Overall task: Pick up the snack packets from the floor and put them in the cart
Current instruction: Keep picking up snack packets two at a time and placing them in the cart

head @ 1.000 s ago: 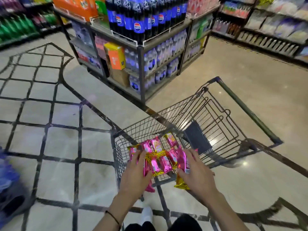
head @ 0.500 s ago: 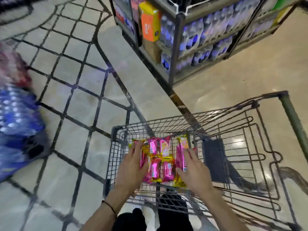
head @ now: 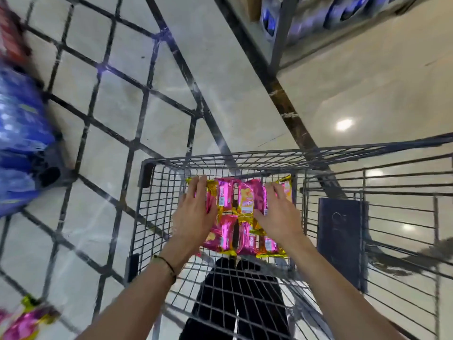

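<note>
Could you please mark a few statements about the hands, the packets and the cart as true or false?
1. Both hands, left hand and right hand, rest on pink snack packets inside the cart. True.
2. The cart is solid plastic. False: it is wire mesh.
3. A pink packet on the floor lies at lower left. True.
4. The left wrist is bare. False: it wears a thin dark band.

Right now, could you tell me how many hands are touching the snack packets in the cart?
2: the left hand rests on the snack packets' left side, the right hand on their right, inside the cart.
</note>
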Action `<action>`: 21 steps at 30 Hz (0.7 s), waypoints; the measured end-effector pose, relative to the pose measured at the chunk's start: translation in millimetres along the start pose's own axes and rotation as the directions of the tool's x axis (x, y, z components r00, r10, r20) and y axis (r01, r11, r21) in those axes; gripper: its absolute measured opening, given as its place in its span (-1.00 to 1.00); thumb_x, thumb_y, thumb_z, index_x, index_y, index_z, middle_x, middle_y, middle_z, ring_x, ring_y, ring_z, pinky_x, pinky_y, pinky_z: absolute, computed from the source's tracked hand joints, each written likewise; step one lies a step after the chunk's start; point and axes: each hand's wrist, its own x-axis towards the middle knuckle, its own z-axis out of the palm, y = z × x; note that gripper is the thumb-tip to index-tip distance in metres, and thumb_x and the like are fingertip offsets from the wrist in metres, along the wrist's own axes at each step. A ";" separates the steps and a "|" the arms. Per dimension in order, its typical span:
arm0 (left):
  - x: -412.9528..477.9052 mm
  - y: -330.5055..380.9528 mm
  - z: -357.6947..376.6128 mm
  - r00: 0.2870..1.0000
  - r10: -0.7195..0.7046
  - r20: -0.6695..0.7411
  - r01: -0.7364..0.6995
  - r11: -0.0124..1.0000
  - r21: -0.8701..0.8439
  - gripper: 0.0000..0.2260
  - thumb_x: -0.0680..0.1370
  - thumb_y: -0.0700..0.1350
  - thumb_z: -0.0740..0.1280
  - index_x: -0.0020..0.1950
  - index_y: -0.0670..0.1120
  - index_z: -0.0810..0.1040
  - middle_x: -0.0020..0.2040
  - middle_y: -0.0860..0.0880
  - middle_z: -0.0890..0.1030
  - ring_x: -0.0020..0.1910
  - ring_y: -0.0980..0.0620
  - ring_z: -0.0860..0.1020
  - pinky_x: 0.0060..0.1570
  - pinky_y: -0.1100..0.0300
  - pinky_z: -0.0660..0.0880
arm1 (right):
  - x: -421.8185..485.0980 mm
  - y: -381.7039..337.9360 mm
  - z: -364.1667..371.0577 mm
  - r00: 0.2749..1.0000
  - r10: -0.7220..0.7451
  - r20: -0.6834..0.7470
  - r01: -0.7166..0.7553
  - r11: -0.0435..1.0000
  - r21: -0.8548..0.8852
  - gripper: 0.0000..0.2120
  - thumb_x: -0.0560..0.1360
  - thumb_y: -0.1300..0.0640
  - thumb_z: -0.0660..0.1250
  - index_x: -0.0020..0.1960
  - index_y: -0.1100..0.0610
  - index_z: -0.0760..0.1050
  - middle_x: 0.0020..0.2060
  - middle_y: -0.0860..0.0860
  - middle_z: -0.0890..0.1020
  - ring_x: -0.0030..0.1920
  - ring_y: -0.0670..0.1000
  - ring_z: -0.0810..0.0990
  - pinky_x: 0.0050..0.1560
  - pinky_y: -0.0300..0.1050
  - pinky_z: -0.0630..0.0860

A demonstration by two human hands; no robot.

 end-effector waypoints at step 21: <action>95.9 -34.8 140.9 0.988 -0.111 0.106 0.093 0.981 0.169 -0.35 0.64 0.06 0.25 0.63 0.06 -0.03 0.65 0.05 -0.06 0.44 -0.34 0.31 0.03 -0.11 0.56 | 95.5 58.4 133.4 0.994 0.107 0.007 -0.106 0.993 -0.046 -0.17 0.57 -0.09 0.34 0.61 -0.03 -0.14 0.61 -0.04 -0.14 0.46 0.31 0.32 0.23 0.20 0.55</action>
